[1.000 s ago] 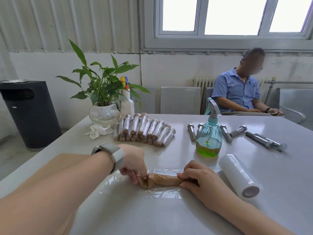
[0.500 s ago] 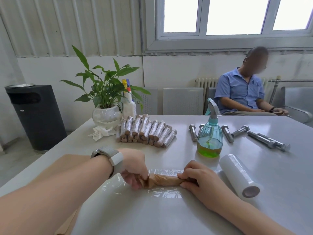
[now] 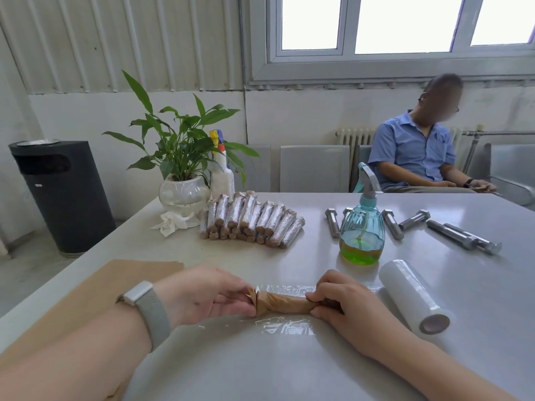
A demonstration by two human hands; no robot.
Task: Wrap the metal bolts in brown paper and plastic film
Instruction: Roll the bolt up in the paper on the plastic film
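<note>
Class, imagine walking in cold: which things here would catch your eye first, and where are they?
Front and centre, the left hand and right hand pinch the ends of a brown paper roll lying on plastic film. Behind lies a pile of wrapped bolts; a blue spray bottle stands to its right.

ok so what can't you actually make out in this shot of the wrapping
Head view only:
- The bolt inside the paper-wrapped roll: brown paper covers it entirely.
- The roll's ends: the left hand and right hand grip over them.
- How far the plastic film extends: transparent, edges fade into the table.
- One bare bolt: mostly hidden behind the spray bottle.
- The brown paper sheet: the left forearm covers its near part.
</note>
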